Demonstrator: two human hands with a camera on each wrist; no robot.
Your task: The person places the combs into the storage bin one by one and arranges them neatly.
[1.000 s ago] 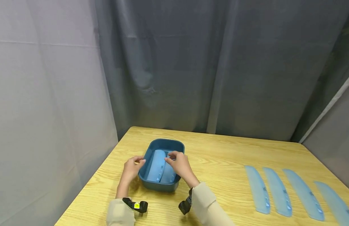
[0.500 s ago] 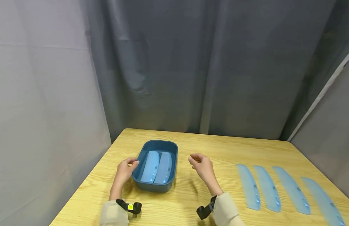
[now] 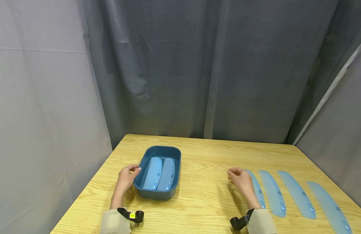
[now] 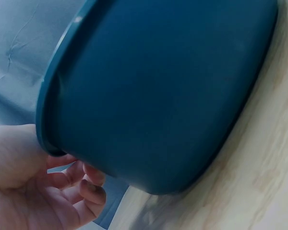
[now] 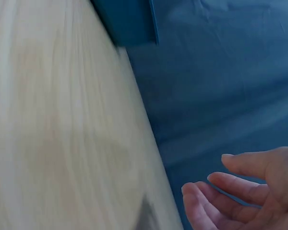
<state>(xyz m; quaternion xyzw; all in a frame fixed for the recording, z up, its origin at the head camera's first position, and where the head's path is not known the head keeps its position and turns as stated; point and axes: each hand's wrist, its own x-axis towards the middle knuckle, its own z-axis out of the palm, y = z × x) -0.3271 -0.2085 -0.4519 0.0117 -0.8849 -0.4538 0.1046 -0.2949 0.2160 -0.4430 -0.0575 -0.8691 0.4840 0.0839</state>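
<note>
Box (image 3: 157, 194), its rim clamped in my left hand (image 3: 126, 177); my right hand (image 3: 243, 184) hovers, fingers (image 5: 237, 186) apart, near blue strips (image 3: 273, 194).

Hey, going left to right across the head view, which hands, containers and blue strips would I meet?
Left hand, dark blue box holding two blue strips, right hand, strip partly hidden by that hand, second loose strip, third loose strip, fourth loose strip.
</note>
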